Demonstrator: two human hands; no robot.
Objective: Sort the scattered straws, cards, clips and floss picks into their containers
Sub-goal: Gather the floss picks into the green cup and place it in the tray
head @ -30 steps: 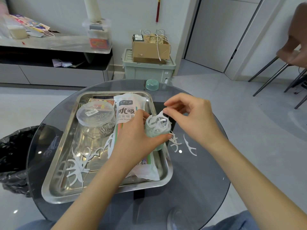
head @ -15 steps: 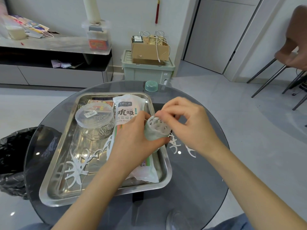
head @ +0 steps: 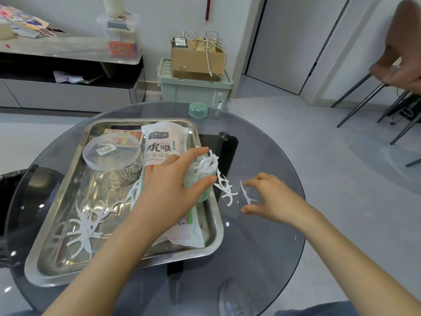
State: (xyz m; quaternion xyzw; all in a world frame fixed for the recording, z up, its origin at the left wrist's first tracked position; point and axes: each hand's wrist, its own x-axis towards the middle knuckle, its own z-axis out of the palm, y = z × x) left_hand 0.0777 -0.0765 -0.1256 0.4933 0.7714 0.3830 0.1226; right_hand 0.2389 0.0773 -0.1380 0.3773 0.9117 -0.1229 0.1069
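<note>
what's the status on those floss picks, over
Left hand grips the floss jar, picks bristling out. Right hand open, reaching for loose picks on the glass table. More picks in the tray. Nothing in the way.

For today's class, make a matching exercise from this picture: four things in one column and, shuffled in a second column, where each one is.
1 green cap
2 floss pick jar
3 paperclip tub
4 straw packet

A lying flat in the tray
B on the glass table beyond the tray
C gripped by the left hand
D standing in the tray, lid on

Pairs: 1-B, 2-C, 3-D, 4-A
</note>
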